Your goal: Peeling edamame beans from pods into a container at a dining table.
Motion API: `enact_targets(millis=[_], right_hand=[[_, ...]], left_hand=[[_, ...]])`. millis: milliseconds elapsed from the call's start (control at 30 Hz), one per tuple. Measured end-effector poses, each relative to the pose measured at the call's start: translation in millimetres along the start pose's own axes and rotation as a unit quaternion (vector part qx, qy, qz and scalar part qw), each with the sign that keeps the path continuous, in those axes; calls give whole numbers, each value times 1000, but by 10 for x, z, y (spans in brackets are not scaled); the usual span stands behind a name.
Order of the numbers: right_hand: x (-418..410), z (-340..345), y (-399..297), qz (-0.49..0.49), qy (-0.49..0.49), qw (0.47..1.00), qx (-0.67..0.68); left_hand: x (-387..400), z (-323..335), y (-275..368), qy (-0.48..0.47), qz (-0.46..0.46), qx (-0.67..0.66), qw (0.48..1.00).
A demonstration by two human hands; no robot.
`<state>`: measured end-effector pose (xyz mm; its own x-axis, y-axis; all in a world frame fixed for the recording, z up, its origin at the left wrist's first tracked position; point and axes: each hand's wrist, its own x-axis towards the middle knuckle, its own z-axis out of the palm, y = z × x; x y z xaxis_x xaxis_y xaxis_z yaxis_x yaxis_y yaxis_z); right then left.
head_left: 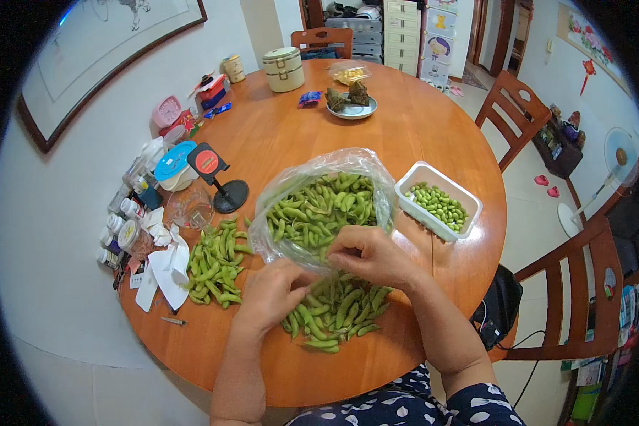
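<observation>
My left hand (277, 293) is over the table between two piles of green soybean pods, its fingers curled; whether anything is between them cannot be made out. My right hand (370, 255) is at the near edge of a clear plastic bag (325, 160), fingertips pinched together, their content hidden. Inside the open bag lie many soybean pods (319, 205). One loose pile of pods (346, 309) sits below my hands, another pile of pods (215, 266) to the left. Right of the bag, a white plastic tub (423, 218) holds shelled green soybeans (439, 205).
A black phone stand (231, 196), a blue-lidded container (175, 161), jars (133, 239) and crumpled tissues (173, 261) crowd the left side. Farther back are a plate (357, 111) with leaf-wrapped dumplings and a lidded food carrier (283, 72). Wooden chairs (562, 298) stand at the right.
</observation>
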<state>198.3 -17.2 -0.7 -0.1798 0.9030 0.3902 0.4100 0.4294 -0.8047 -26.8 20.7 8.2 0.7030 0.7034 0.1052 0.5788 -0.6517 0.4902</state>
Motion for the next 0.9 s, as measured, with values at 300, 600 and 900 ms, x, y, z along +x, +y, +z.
enact_targets(millis=[300,600,900], right_hand=[[-3,47,63,6,17,999,-34],[-12,137,-111,147,5,961,234],[-14,204,-107,157,24,942,296]], left_hand=[[66,43,5,99,-116,-268,951],[74,120,138,56,-103,-516,849],[71,183,163,104,-47,-331,937]])
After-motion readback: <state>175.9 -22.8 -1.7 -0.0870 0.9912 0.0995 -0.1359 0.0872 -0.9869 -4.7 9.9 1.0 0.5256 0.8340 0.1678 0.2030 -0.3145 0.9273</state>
